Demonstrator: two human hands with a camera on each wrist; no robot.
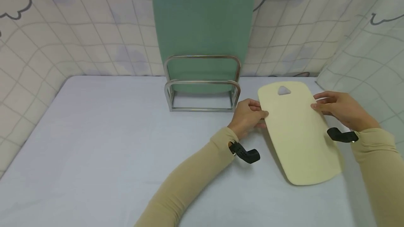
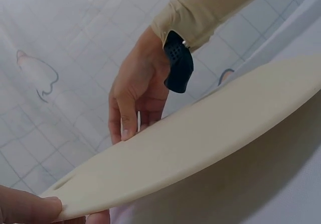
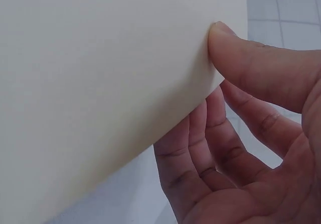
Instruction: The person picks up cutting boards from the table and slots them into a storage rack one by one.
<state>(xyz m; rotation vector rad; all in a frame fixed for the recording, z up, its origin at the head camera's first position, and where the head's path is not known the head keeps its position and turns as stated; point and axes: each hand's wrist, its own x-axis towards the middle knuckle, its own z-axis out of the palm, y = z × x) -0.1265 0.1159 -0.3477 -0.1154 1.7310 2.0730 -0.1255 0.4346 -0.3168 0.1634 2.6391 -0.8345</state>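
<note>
A cream cutting board (image 1: pixel 298 136) with a small triangular hole near its far end is held between both hands at the right of the table. The left hand (image 1: pixel 249 116) pinches its left edge, thumb on top and fingers beneath. On the opposite edge, the right hand (image 1: pixel 342 108) grips the board the same way; the right wrist view shows its thumb (image 3: pixel 251 66) on the face and fingers curled behind. The far end is tilted up, with a shadow under the left edge. A green cutting board (image 1: pixel 203 27) stands upright in a metal rack (image 1: pixel 202 109), left of the hands.
The rack stands at the back middle of the white-covered table (image 1: pixel 94 150), close to the left hand. A grid-patterned cloth (image 1: pixel 104 34) hangs behind and along both sides. Each wrist carries a black camera mount (image 1: pixel 247 153).
</note>
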